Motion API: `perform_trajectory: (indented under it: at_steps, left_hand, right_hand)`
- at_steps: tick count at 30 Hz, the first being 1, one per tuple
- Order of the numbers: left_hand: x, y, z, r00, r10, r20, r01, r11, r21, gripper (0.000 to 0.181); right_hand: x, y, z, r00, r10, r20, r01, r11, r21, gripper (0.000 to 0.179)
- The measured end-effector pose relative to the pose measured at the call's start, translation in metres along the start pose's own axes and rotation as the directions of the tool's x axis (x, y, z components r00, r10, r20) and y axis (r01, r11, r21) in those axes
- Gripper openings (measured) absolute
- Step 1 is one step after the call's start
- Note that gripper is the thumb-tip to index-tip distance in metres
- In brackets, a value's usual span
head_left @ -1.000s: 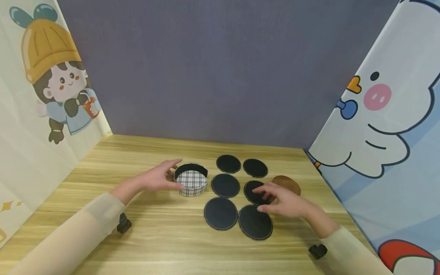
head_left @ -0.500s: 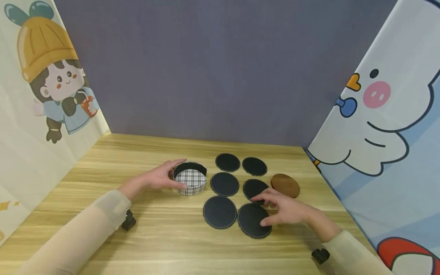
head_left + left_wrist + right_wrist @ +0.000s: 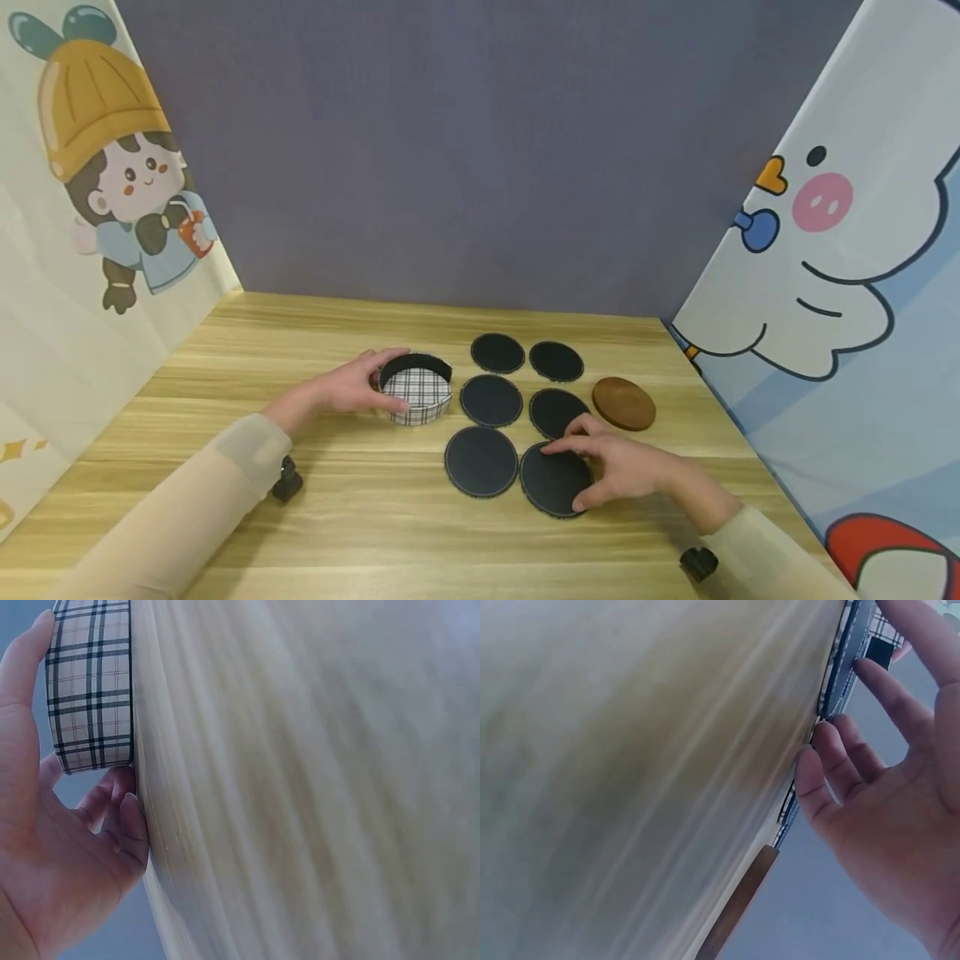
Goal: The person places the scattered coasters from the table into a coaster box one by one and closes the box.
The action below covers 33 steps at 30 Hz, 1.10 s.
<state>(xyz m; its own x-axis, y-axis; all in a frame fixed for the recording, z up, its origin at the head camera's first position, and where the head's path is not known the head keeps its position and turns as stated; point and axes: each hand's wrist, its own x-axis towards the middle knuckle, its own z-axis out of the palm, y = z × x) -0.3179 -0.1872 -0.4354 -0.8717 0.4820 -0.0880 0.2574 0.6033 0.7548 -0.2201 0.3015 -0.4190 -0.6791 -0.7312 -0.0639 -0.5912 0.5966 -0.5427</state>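
My left hand [image 3: 352,385] holds a round, open-topped coaster holder [image 3: 422,412] with plaid sides and a black inner wall. Its thumb lies along the near side and the fingers reach round the left and back. In the left wrist view, the plaid wall [image 3: 90,690] stands between fingers, with other fingers curled below. Over the nearest right black round coaster [image 3: 553,483] is my right hand [image 3: 626,467]. Its thumb is at the coaster's right edge and a fingertip touches near the far edge. This coaster lies flat; the right wrist view shows the fingers loosely bent.
More black coasters [image 3: 481,461] lie in two columns between the hands. A brown wooden disc [image 3: 624,403] lies right of them. The wooden table [image 3: 375,533] meets a grey back panel [image 3: 450,167] and cartoon-printed side panels [image 3: 840,250].
My right hand has come down and nearer, from above the middle right coaster to the nearest right one. The left hand has edged right, closer around the holder.
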Motion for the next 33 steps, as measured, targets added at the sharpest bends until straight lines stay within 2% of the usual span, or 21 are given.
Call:
perform_trajectory:
  at_steps: [16,25,33]
  left_hand:
    - [-0.0004,0.0009,-0.0007,1.0,0.002,0.003,-0.002,1.0,-0.01,0.112]
    - [-0.0007,0.0018,-0.0012,1.0,-0.008,0.006,0.008,1.0,-0.011,0.112]
    - [0.0005,0.0009,-0.0007,1.0,-0.007,0.009,0.007,1.0,-0.011,0.111]
  right_hand:
    - [-0.0048,0.0019,-0.0005,0.996,0.087,0.008,-0.087,0.996,0.011,0.074]
    - [-0.0073,0.0074,-0.0001,1.0,0.012,-0.001,-0.012,1.0,0.023,0.07]
    - [-0.0087,0.0058,-0.0015,0.998,0.032,0.045,-0.037,0.994,0.107,0.063]
